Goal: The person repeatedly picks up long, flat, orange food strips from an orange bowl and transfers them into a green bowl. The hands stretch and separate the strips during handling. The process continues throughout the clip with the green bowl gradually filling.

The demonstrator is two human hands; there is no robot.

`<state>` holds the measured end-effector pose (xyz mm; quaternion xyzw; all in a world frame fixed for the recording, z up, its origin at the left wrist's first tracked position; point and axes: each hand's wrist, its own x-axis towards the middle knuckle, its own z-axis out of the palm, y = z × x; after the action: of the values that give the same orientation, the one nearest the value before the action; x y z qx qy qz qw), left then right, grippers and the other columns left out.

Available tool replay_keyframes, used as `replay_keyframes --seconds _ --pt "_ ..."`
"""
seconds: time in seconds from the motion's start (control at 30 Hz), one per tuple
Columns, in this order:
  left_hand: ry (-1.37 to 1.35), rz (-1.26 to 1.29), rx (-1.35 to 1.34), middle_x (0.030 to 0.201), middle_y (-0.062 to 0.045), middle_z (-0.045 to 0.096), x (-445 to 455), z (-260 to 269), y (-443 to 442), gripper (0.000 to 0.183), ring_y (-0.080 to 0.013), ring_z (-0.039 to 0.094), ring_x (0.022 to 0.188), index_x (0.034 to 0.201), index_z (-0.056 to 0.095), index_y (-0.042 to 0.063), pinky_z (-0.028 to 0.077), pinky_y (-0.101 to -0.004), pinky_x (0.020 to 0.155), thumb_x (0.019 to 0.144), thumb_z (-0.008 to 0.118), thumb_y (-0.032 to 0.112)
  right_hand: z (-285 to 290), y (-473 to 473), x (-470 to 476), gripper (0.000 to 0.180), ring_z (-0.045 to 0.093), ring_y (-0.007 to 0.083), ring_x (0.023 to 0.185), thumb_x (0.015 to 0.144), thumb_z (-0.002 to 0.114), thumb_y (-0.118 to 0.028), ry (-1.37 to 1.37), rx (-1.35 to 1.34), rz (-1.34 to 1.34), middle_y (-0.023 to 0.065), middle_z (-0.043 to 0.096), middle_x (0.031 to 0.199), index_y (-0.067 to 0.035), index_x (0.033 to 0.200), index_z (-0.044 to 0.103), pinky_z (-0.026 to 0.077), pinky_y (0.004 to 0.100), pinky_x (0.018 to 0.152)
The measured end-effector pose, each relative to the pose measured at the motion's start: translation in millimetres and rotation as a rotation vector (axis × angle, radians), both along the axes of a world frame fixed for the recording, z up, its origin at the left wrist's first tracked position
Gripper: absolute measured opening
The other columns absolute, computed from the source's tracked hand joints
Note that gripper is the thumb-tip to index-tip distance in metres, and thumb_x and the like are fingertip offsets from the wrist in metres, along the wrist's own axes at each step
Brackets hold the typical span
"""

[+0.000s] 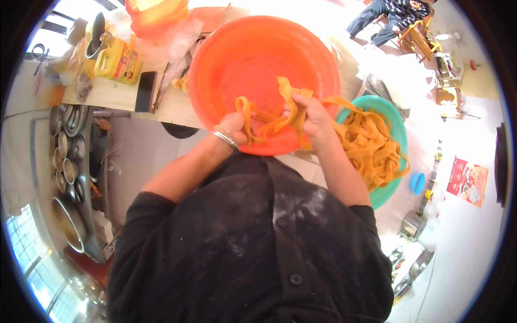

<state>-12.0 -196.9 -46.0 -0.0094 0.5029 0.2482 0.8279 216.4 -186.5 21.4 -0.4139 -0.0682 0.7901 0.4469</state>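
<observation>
Both of my hands are over the near side of a large orange plastic basin (204,72). My left hand (235,124), with bracelets at its wrist, grips a loop of a flat yellow-orange strip (276,124), which looks like dough or noodle. Higher and to the right, my right hand (313,113) holds folded lengths of the same strip between thumb and fingers. From there a length runs over the basin's right rim towards a green basin (398,133). A tangled heap of strips (371,145) fills that basin, some hanging over its edge.
A phone (146,91) and a yellow oil jug (118,60) stand or lie on the table at left. Metal pots and bowls (69,171) crowd a shelf below. A seated person (391,20) is at the upper right; a blue bowl (417,183) is beyond the green basin.
</observation>
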Motion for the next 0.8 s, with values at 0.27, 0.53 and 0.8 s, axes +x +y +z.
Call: replay_keyframes --seconds 0.27,0.53,0.8 --pt "-0.121 0.265 0.152 0.085 -0.016 0.055 4.9 76.3 31.2 0.016 -0.0273 0.057 0.076 0.095 0.050 0.004 0.051 -0.0505 0.069 0.099 0.045 0.018 21.1 9.5 15.6 0.018 0.067 0.0211 0.079 0.090 0.062 -0.006 0.006 0.151 -0.074 0.0094 0.067 0.097 0.001 0.107 0.061 0.058 0.0362 0.070" --pt "0.831 -0.377 0.981 0.070 -0.001 0.054 -41.5 12.2 56.1 0.018 -0.0091 0.046 0.055 0.096 0.062 0.000 0.039 -0.0271 0.051 0.092 0.056 0.017 1.9 -2.0 5.1 0.022 0.065 0.0202 0.097 0.089 0.063 -0.001 -0.056 0.163 -0.071 0.0099 0.066 0.105 0.000 0.110 0.061 0.054 0.0336 0.087" --pt "-0.230 -0.137 0.330 0.064 0.002 0.049 -60.3 34.6 92.9 0.012 -0.0101 0.044 0.056 0.087 0.061 0.007 0.035 -0.0235 0.053 0.094 0.054 0.014 14.2 -1.2 -15.7 0.022 0.065 0.0185 0.094 0.086 0.065 0.002 -0.092 0.202 -0.117 0.0078 0.067 0.103 0.001 0.108 0.062 0.054 0.0330 0.083"
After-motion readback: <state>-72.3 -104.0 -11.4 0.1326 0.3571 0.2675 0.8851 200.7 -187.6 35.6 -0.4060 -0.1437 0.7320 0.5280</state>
